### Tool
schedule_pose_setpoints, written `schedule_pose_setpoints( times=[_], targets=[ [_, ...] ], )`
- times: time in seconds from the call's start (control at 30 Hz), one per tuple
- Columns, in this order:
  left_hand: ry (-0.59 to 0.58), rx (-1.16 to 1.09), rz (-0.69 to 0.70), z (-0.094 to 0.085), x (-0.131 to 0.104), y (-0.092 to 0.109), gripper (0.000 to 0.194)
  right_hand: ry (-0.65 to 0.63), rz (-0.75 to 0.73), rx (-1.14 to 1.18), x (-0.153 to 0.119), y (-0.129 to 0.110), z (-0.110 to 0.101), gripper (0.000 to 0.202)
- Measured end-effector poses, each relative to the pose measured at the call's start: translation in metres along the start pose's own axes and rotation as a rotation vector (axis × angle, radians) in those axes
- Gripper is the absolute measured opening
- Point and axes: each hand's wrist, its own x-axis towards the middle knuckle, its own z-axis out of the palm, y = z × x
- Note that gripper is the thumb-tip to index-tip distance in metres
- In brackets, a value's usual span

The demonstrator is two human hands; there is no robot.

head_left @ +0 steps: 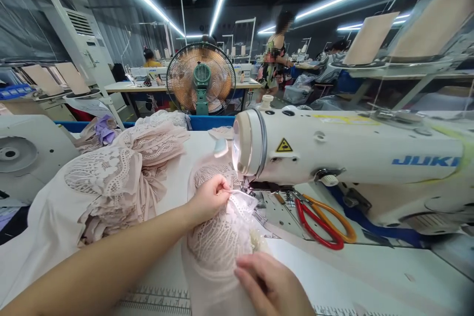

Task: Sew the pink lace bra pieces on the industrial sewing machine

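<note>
A pale pink lace bra cup piece [218,244] lies under the head of a white sewing machine [292,145]. My left hand [213,200] pinches the cup's upper edge between thumb and fingers, just left of the needle area. Below it, my right hand [274,284] rests by the cup's lower right side. Its fingers are loosely bent, with thumb and forefinger slightly apart, and the fingertips are at the lace. The needle and presser foot are mostly hidden by the machine head and the fabric.
Scissors with red and orange handles [322,222] lie right of the needle. A pile of lace pieces [107,177] sits left. Printed rulers [155,298] run along the table's front. Beyond stand a large fan [201,76], thread cones [372,37] and a person [274,61].
</note>
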Motion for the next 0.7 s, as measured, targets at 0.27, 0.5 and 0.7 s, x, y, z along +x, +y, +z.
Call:
schedule_pose_setpoints(
  times=[0.27, 0.5, 0.7],
  targets=[
    [-0.168, 0.854, 0.120, 0.009, -0.025, 0.004, 0.017, -0.031, 0.126, -0.135, 0.009, 0.019, -0.018, 0.033],
    [-0.344, 1.034, 0.058, 0.011, -0.017, 0.022, 0.045, 0.038, 0.129, -0.201, 0.003, 0.033, -0.007, 0.035],
    [-0.351, 0.999, 0.034, 0.012, -0.004, 0.023, 0.043, -0.102, 0.083, -0.291, 0.013, 0.038, -0.018, 0.038]
  ],
)
